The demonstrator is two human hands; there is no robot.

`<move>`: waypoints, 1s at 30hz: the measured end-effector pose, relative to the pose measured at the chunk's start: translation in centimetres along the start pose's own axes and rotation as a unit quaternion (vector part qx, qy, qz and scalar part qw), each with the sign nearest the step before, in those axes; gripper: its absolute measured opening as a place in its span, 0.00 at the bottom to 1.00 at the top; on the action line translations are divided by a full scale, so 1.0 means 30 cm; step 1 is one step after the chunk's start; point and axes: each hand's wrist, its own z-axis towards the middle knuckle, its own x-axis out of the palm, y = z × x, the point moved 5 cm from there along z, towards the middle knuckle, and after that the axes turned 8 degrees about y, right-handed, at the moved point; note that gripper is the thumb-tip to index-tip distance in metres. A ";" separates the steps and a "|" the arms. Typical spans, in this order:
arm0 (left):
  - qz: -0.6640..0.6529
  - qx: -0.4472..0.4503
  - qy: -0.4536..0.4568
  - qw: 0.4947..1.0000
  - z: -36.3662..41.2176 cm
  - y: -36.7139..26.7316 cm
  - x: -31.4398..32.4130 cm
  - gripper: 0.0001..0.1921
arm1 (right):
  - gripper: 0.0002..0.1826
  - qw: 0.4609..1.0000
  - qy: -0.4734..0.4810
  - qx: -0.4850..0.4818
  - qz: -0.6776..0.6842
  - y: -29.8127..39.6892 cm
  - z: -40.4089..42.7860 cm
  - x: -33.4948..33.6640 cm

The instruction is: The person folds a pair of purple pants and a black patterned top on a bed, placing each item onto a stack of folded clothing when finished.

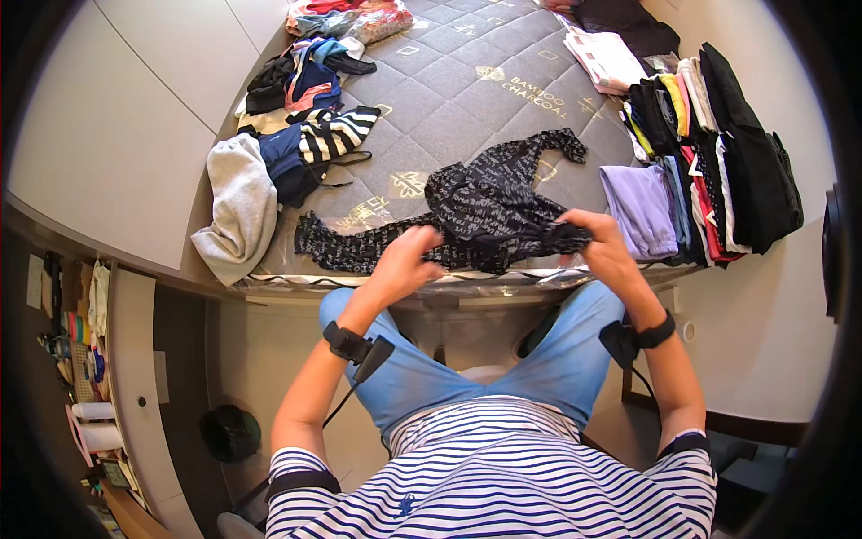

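A black garment with white printed lettering (481,209) lies crumpled on the near part of the mattress (465,101). One sleeve-like part stretches left and another curves up to the right. My right hand (599,242) pinches a bunched edge at the garment's right end. Over the left part of the cloth is my left hand (406,263), blurred, with thumb and fingers apart and nothing visibly gripped. A folded lavender garment (638,209) sits just right of my right hand.
Rows of folded clothes (707,162) line the mattress's right side, with a pink-and-white folded stack (604,59) farther back. Along the left lie a grey garment (237,205), a black-and-white striped garment (340,133) and a loose dark pile (306,77). A bin (229,432) stands on the floor.
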 end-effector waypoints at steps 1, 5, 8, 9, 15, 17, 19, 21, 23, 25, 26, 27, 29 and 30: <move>0.067 -0.020 -0.014 0.997 -0.042 0.097 0.026 0.22 | 0.16 0.999 -0.014 0.012 0.026 0.013 -0.033 -0.023; 0.062 -0.065 -0.015 0.996 -0.109 0.272 0.095 0.27 | 0.13 0.997 -0.071 -0.003 0.037 0.155 -0.156 -0.111; 0.100 -0.145 -0.037 0.984 -0.093 0.278 0.096 0.36 | 0.11 0.988 -0.150 -0.029 -0.031 0.250 -0.264 -0.231; 0.099 -0.140 -0.036 0.985 -0.079 0.273 0.106 0.36 | 0.11 0.982 -0.180 -0.041 -0.038 0.287 -0.304 -0.270; 0.145 -0.150 -0.022 0.978 -0.029 0.310 0.194 0.30 | 0.12 0.966 -0.209 -0.124 -0.091 0.541 -0.401 -0.347; 0.186 -0.122 -0.023 0.975 -0.024 0.370 0.223 0.21 | 0.13 0.955 -0.242 -0.148 -0.085 0.549 -0.374 -0.365; 0.179 -0.066 0.013 0.982 -0.006 0.325 0.222 0.13 | 0.15 0.950 -0.258 -0.140 -0.106 0.518 -0.325 -0.400; 0.088 -0.101 0.041 0.990 -0.008 0.287 0.138 0.09 | 0.15 0.949 -0.254 -0.166 -0.089 0.488 -0.243 -0.456; 0.059 -0.101 -0.007 0.993 -0.010 0.271 -0.006 0.10 | 0.14 0.952 -0.251 -0.154 -0.081 0.454 -0.128 -0.531; 0.036 -0.112 -0.078 0.990 -0.015 0.271 -0.175 0.09 | 0.19 0.945 -0.207 -0.195 -0.163 0.462 -0.007 -0.581; 0.026 -0.125 -0.123 0.984 -0.046 0.250 -0.260 0.08 | 0.21 0.933 -0.222 -0.187 -0.213 0.440 0.065 -0.579; 0.024 -0.176 -0.156 0.972 -0.100 0.316 -0.333 0.09 | 0.23 0.920 -0.231 -0.183 -0.259 0.418 0.147 -0.550; 0.068 -0.216 -0.221 0.949 -0.169 0.395 -0.410 0.10 | 0.28 0.927 -0.254 -0.240 -0.137 0.293 0.251 -0.500; 0.074 -0.225 -0.225 0.945 -0.215 0.436 -0.428 0.10 | 0.37 0.946 -0.227 -0.204 -0.107 0.213 0.288 -0.457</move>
